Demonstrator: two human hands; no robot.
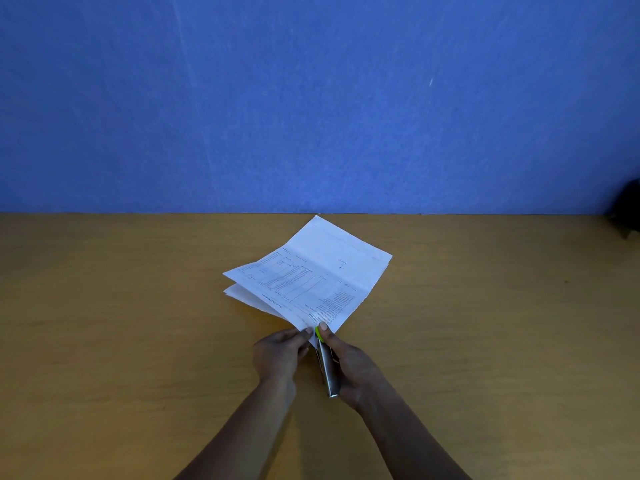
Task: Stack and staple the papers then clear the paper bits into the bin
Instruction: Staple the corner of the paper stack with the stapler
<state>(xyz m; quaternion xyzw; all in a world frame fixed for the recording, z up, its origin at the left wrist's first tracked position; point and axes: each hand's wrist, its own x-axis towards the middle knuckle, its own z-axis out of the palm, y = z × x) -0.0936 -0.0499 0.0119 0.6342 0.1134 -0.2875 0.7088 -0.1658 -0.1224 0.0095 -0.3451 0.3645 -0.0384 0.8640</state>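
A stack of white printed papers [311, 271] is held above the wooden table [121, 323], its sheets fanning apart at the left edge. My left hand [278, 355] pinches the stack's near corner. My right hand [349, 368] grips a metal stapler [328, 367] with a green tip, and the thumb rests on top near the paper. The stapler's nose sits at that same near corner. No paper bits and no bin are in view.
A blue wall [311, 98] rises right behind the table's far edge. A dark object [628, 209] sits at the far right edge of the table, partly cut off by the frame.
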